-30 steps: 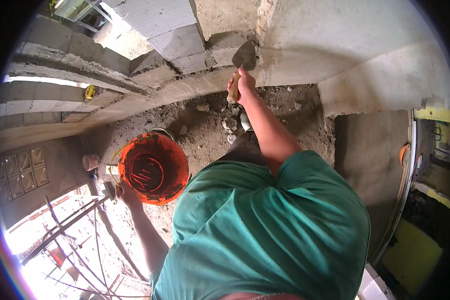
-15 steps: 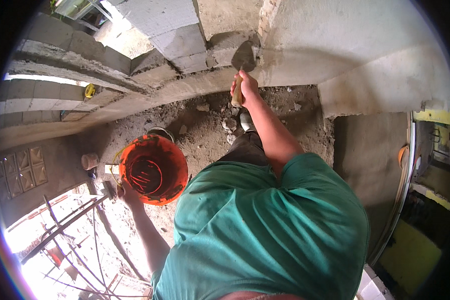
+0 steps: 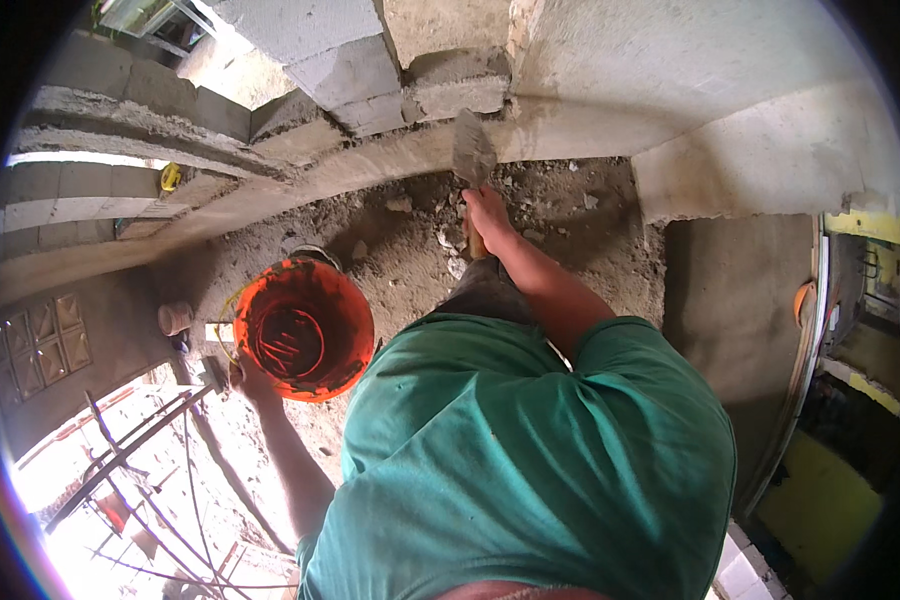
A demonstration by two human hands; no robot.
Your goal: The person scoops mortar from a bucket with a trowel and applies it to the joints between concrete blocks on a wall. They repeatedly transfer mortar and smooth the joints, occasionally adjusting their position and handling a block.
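My right hand (image 3: 486, 214) is closed around the wooden handle of a mason's trowel (image 3: 473, 150). Its grey, mortar-smeared blade points away from me, close to the lower face of the block wall (image 3: 370, 165). To my left, an orange bucket (image 3: 355, 330) has dark grey mortar smeared over its inside and rim. At the bucket's near left side, my left hand (image 3: 255, 385) grips its thin yellow handle (image 3: 227, 345). The fingers there are partly hidden.
Broken rubble (image 3: 450, 245) lies on the dirt floor near my feet. A yellow tape measure (image 3: 171, 177) sits on the block ledge at left. Metal bars (image 3: 120, 455) cross the bright lower left. A plastered wall (image 3: 760, 150) stands at right.
My right hand has drawn the trowel back toward me and slightly left, its blade lower than the gap in the blocks. My left hand still holds the bucket, with little movement.
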